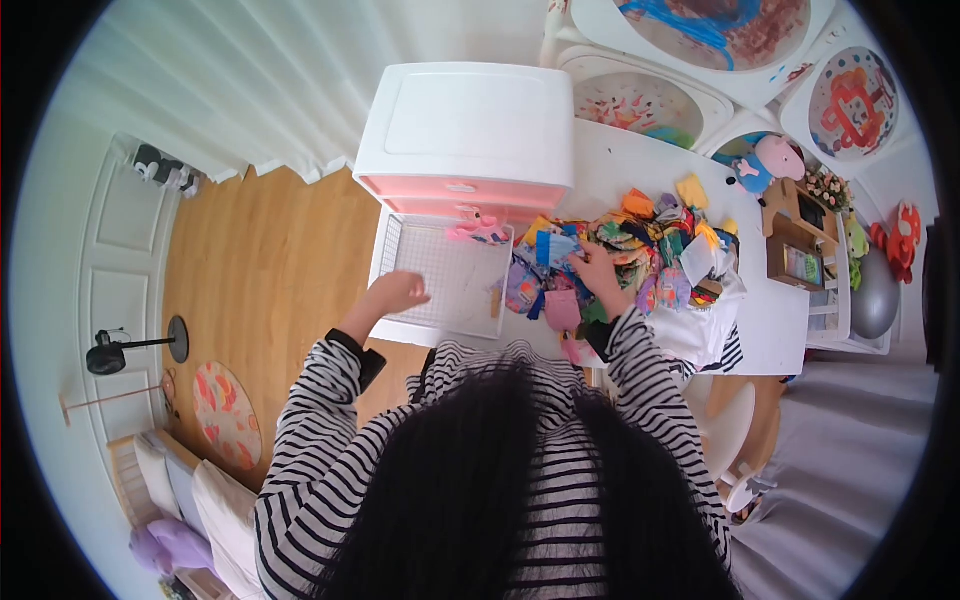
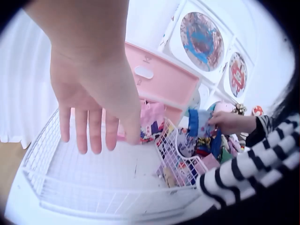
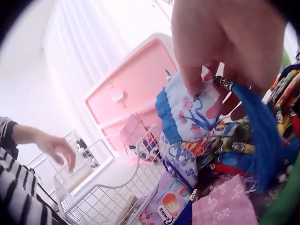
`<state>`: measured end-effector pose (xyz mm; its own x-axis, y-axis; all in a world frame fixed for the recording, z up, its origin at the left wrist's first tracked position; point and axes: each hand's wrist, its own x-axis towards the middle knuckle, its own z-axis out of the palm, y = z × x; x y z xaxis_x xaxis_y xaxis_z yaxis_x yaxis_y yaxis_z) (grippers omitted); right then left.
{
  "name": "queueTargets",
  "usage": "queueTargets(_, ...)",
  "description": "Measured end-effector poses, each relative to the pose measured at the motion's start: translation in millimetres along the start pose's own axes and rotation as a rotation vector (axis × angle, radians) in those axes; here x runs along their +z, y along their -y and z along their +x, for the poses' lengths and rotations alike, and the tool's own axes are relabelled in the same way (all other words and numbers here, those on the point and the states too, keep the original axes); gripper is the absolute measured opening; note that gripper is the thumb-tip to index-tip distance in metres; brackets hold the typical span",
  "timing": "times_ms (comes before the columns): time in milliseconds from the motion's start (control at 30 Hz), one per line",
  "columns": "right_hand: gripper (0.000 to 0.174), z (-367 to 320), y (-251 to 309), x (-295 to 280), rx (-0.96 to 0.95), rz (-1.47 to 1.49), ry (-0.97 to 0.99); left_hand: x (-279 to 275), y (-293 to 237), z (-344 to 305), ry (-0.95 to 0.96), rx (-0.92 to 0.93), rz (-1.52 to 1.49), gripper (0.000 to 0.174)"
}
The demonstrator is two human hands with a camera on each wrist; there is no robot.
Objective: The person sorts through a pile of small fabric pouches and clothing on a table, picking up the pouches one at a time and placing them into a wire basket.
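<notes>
My right hand [image 1: 597,272] pinches a light blue drawstring pouch [image 3: 190,105] with a darker blue ruffled top and printed blossoms. A blue tassel [image 3: 259,126] hangs beside those fingers. Under and around that hand lies a heap of colourful small pouches [image 1: 640,235], among them a pink one [image 3: 225,204] and a lilac one [image 3: 166,199]. Over the white wire basket [image 1: 445,330], my left hand [image 2: 91,103] hovers with fingers extended and nothing in it. One pink pouch with a patterned lower part [image 2: 152,117] sits at the basket's far corner.
A white drawer cabinet with pink fronts [image 1: 465,130] stands behind the basket. White cloth [image 1: 715,320] lies under the heap's near right side. Farther right are a plush toy [image 1: 770,165] and a small wooden shelf [image 1: 795,235]. Beyond the table's left edge is wooden floor [image 1: 260,260].
</notes>
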<state>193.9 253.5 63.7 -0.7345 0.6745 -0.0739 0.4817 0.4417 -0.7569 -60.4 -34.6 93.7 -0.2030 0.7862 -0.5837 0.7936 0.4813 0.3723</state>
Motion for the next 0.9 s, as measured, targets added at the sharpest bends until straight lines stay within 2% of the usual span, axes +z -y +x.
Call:
queueTargets(33,0.039,8,-7,15,-0.103,-0.042,-0.082,-5,-2,8,-0.236,0.084,-0.12,0.026)
queueTargets(100,0.039,21,-16,33,-0.121,-0.122,-0.109,-14,-16,27,-0.534,0.109,-0.082,0.032)
queueTargets(133,0.039,26,-19,41,-0.135,-0.202,-0.142,-17,-20,39,-0.533,0.105,-0.083,0.032)
queueTargets(200,0.039,30,-20,49,-0.139,-0.182,-0.147,-20,-28,63,-0.672,0.132,-0.154,0.04)
queueTargets(267,0.039,27,-7,50,0.074,-0.153,-0.067,-20,-39,79,-0.627,0.08,-0.156,0.039)
queueTargets(333,0.039,26,-9,49,0.071,-0.144,-0.07,-20,-44,93,-0.583,0.033,-0.158,0.038)
queueTargets(400,0.039,20,-8,44,0.071,-0.137,-0.074,-18,-47,100,-0.688,-0.034,-0.121,0.033)
queueTargets(467,0.035,9,0,32,0.077,-0.085,-0.14,-17,-52,102,-0.721,-0.006,-0.128,0.029)
queueTargets(667,0.027,0,-4,2,0.066,0.075,-0.167,-9,-54,107,-0.768,0.095,-0.138,0.018)
queueTargets(733,0.023,-4,-3,-10,0.032,-0.017,-0.193,-6,-51,111,-0.776,0.132,-0.183,0.016)
queueTargets(800,0.019,-6,-7,-19,0.053,0.01,-0.291,-11,-48,115,-0.636,0.138,-0.605,0.014)
queueTargets(833,0.017,-8,-8,-25,0.09,0.086,-0.28,-16,-47,115,-0.638,0.142,-0.603,0.014)
queueTargets(900,0.018,-10,-9,-38,0.073,0.099,-0.302,-29,-48,111,-0.548,0.189,-0.919,0.012)
